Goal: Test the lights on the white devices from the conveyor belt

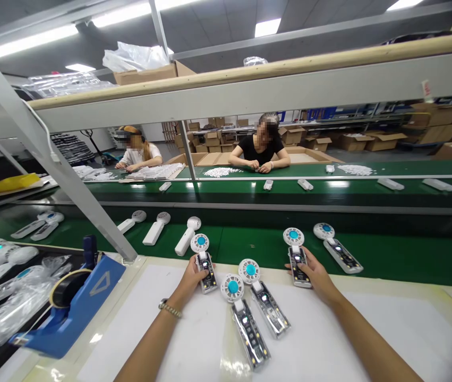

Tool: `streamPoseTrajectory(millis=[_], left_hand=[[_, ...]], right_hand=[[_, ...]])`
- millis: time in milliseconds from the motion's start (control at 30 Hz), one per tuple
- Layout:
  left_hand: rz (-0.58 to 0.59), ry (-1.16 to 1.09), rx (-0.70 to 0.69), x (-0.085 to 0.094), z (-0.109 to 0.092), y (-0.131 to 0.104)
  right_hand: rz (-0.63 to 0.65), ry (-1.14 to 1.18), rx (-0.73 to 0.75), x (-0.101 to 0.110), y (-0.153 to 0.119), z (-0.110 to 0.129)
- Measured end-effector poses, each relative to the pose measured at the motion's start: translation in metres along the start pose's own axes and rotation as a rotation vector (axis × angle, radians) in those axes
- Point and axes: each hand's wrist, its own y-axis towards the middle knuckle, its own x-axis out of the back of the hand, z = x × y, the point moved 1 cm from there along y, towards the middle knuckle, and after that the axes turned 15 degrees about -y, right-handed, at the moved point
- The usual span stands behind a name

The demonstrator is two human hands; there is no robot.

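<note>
My left hand [194,277] is closed around the clear handle of a small handheld fan [207,271], whose round white head with a blue centre points away from me. A second handheld fan [298,265] of the same kind is gripped in my right hand [314,273], over the table's far edge beside the green belt. Between my hands, two more such fans, a nearer one [250,335] and a farther one [270,309], lie side by side on the white table top [194,339]. Circuit parts show through their clear handles.
A blue tape dispenser [78,302] stands at left, beside bagged fans [2,286]. The green conveyor belt [249,241] carries several white fans and one clear-handled fan [343,254]. A slanted metal post [70,159] rises at left. Two people sit across the belt.
</note>
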Motion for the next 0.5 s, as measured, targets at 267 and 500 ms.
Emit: streamPoseTrajectory(millis=[267,500], left_hand=[[0.025,-0.018,0.032,-0.0019,-0.0023,-0.0024],[0.037,-0.018,0.046,0.0004,-0.0014,-0.0012]], right_hand=[[-0.026,0.006,0.058,-0.0012,0.0022,-0.0056],[-0.064,-0.002,0.051,-0.0028,0.0015,-0.0058]])
